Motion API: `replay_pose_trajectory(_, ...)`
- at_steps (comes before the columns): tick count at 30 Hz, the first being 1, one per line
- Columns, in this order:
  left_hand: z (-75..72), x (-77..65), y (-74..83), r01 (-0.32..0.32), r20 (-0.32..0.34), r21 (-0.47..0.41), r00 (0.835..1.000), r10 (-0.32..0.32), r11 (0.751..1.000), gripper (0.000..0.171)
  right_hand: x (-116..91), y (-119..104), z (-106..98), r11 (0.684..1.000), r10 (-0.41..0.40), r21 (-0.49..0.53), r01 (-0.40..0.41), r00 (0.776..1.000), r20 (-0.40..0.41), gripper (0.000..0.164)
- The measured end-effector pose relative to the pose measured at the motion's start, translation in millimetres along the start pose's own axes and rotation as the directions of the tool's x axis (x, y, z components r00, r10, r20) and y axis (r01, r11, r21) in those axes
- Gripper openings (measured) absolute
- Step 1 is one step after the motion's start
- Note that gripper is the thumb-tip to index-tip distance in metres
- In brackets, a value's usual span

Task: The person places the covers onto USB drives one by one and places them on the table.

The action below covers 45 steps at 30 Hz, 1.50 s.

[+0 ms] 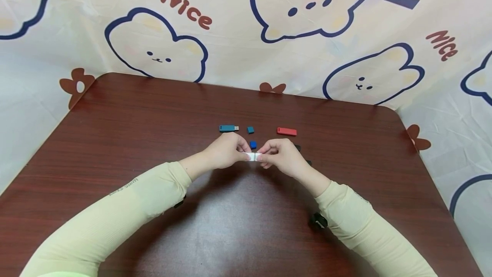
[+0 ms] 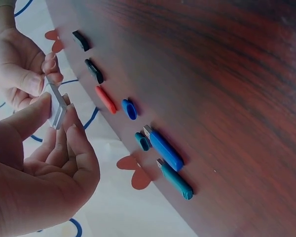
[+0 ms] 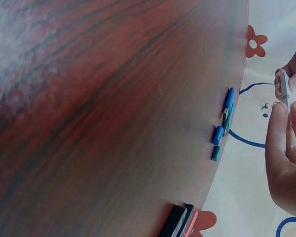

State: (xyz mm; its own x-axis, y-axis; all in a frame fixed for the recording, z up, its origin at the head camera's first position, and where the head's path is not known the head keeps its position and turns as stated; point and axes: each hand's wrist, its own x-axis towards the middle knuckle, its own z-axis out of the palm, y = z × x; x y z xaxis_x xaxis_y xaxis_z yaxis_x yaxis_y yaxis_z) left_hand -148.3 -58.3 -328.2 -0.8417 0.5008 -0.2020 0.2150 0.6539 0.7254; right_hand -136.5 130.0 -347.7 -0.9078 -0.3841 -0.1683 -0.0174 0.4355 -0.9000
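Note:
Above the table, both hands hold a white USB stick (image 1: 250,156) between them, with a seam across its middle. My left hand (image 1: 227,152) pinches one end between thumb and fingers, while the right hand (image 1: 285,157) pinches the other. In the left wrist view, the stick's flat side (image 2: 57,109) shows beside the left thumb. Beyond the hands lie an uncapped teal USB stick (image 1: 226,128), a small teal cap (image 1: 250,130) and a blue cap (image 1: 253,144). An uncapped blue USB stick (image 2: 166,150) appears in the left wrist view; the left hand hides it from the head view.
A red USB stick (image 1: 286,131) lies to the right of the caps. Two black pieces (image 2: 94,71) lie near it, partly covered by the right hand in the head view. A printed cloth (image 1: 230,54) hangs behind the brown table (image 1: 153,110).

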Motion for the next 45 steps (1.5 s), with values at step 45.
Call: replay_pose_trajectory(45, 1.4, -1.2, -1.5, -0.019, -0.027, 0.007, 0.999, 0.019, 1.0, 0.018, 0.0, -5.6, 4.5, 0.995, 0.079, 0.063, -0.075, 0.995, -0.059, 0.015)
